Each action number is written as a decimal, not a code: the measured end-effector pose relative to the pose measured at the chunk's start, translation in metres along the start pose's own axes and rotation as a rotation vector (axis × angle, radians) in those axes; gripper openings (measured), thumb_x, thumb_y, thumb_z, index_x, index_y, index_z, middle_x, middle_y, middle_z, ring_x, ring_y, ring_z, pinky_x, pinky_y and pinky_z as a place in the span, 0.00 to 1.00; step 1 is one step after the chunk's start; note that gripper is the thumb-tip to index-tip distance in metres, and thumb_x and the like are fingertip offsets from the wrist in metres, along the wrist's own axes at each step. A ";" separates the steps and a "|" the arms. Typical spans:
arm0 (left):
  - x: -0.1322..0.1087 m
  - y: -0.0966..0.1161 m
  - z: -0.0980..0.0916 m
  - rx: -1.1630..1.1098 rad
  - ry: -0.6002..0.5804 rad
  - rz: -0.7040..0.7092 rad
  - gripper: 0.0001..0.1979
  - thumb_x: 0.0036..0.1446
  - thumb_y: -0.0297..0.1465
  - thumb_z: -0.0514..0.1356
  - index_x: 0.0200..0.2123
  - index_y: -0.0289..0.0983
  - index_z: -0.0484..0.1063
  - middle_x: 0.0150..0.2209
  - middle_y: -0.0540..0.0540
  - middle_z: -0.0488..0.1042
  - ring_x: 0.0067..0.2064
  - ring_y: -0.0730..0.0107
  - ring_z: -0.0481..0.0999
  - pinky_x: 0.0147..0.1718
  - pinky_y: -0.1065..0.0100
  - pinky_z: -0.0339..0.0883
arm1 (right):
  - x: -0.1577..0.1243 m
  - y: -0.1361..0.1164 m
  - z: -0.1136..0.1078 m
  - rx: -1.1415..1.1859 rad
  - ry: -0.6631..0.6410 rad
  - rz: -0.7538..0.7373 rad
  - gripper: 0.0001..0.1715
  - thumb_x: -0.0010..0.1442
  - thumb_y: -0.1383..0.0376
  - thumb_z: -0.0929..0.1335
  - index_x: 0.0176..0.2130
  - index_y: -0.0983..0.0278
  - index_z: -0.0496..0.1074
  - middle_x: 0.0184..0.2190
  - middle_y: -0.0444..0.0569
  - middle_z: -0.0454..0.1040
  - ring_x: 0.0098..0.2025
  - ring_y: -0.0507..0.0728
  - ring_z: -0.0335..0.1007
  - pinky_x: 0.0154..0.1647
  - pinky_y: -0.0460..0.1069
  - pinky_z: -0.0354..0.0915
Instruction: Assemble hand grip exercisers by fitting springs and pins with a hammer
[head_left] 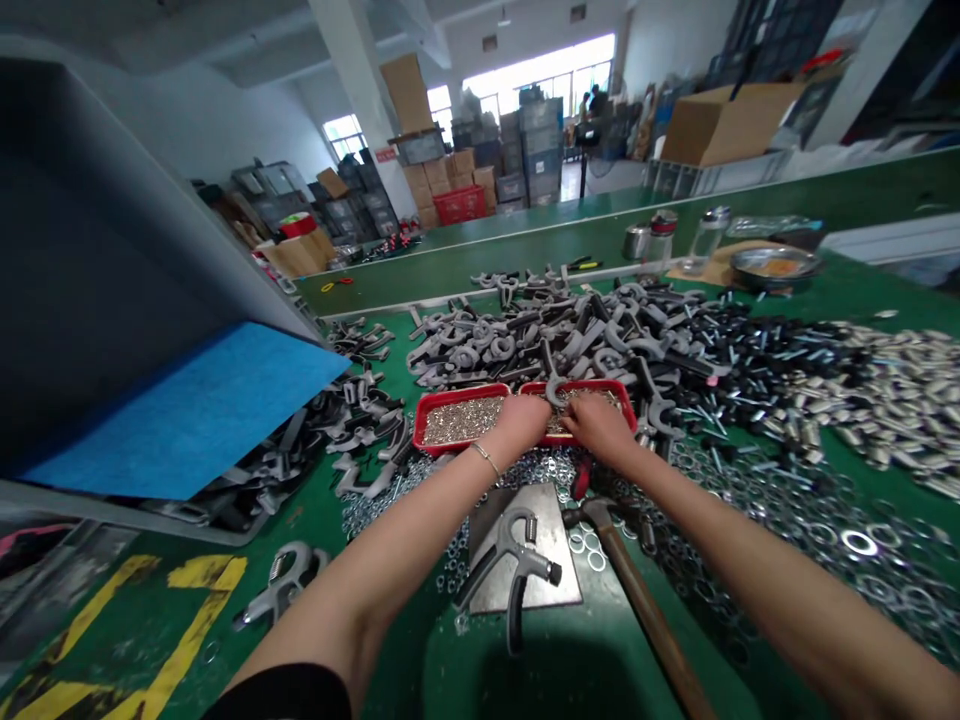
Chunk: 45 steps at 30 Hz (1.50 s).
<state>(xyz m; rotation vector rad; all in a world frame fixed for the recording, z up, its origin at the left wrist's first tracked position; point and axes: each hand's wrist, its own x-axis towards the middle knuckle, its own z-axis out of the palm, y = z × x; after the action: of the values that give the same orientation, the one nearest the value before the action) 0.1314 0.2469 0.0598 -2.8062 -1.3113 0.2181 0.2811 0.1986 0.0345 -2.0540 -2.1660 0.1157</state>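
Two red trays [419, 424], set end to end mid-bench [409, 650], each loaded with small metallic parts [461, 420].

Left hand [525, 420]: over the inner ends of both trays, fingers curled downward; cannot tell whether clenched or grasping. Metal bracelet [484, 457] on the wrist.

Right hand [598, 425]: over the right-hand tray, fingers bent and drawn together at the contents; cannot tell whether grasping anything.

Grey hooked part [554, 388]: between both hands, above the right-hand tray, close to the fingertips; cannot tell whether held.

Toward the near edge of the bench: metal plate [487, 520], with spring hand grip [511, 548] lying on top, handles pointing to the near edge. Directly right of the plate: hammer [630, 570], head close to the plate, wooden handle slanting toward the near edge.

Toward the far edge: broad heap of grey and black grip parts [525, 335]. Toward the right edge: black-headed screws [750, 345], then cream cylinders [915, 380], with loose metal rings [810, 535] spread nearer. At the far right corner: steel bowl [742, 268].

Along the left edge: tilted grey bin [97, 220] with blue sheet [202, 410] inside. Near left corner: yellow tape [199, 640].
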 end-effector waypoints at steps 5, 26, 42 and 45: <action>-0.008 -0.001 0.006 -0.042 0.107 -0.022 0.09 0.66 0.27 0.55 0.41 0.32 0.75 0.41 0.38 0.79 0.46 0.58 0.78 0.46 0.59 0.70 | -0.002 -0.002 -0.007 -0.038 0.031 -0.099 0.09 0.65 0.64 0.66 0.39 0.67 0.75 0.42 0.58 0.77 0.48 0.62 0.69 0.49 0.52 0.63; -0.219 -0.020 0.021 -0.888 0.414 -0.207 0.04 0.62 0.29 0.58 0.35 0.39 0.72 0.33 0.51 0.74 0.33 0.70 0.72 0.35 0.70 0.64 | -0.050 -0.029 -0.034 0.332 0.069 -0.116 0.08 0.65 0.66 0.61 0.41 0.65 0.69 0.40 0.54 0.76 0.42 0.59 0.71 0.44 0.51 0.65; -0.206 0.016 0.055 -0.829 0.330 -0.209 0.06 0.58 0.23 0.57 0.30 0.37 0.68 0.34 0.48 0.69 0.40 0.65 0.71 0.42 0.65 0.66 | -0.104 -0.075 0.014 0.447 -0.107 -0.153 0.13 0.68 0.61 0.59 0.33 0.61 0.67 0.32 0.48 0.75 0.35 0.57 0.72 0.36 0.49 0.65; -0.207 0.018 0.053 -0.719 0.337 -0.131 0.05 0.60 0.24 0.56 0.32 0.37 0.68 0.36 0.47 0.70 0.42 0.63 0.71 0.44 0.64 0.66 | -0.108 -0.078 0.016 0.336 -0.095 -0.198 0.11 0.68 0.62 0.60 0.34 0.62 0.67 0.34 0.51 0.75 0.37 0.59 0.71 0.39 0.51 0.64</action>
<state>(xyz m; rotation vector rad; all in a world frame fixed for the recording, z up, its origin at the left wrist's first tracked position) 0.0061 0.0757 0.0292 -3.0368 -1.7262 -0.8582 0.2071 0.0873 0.0250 -1.6746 -2.2095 0.5239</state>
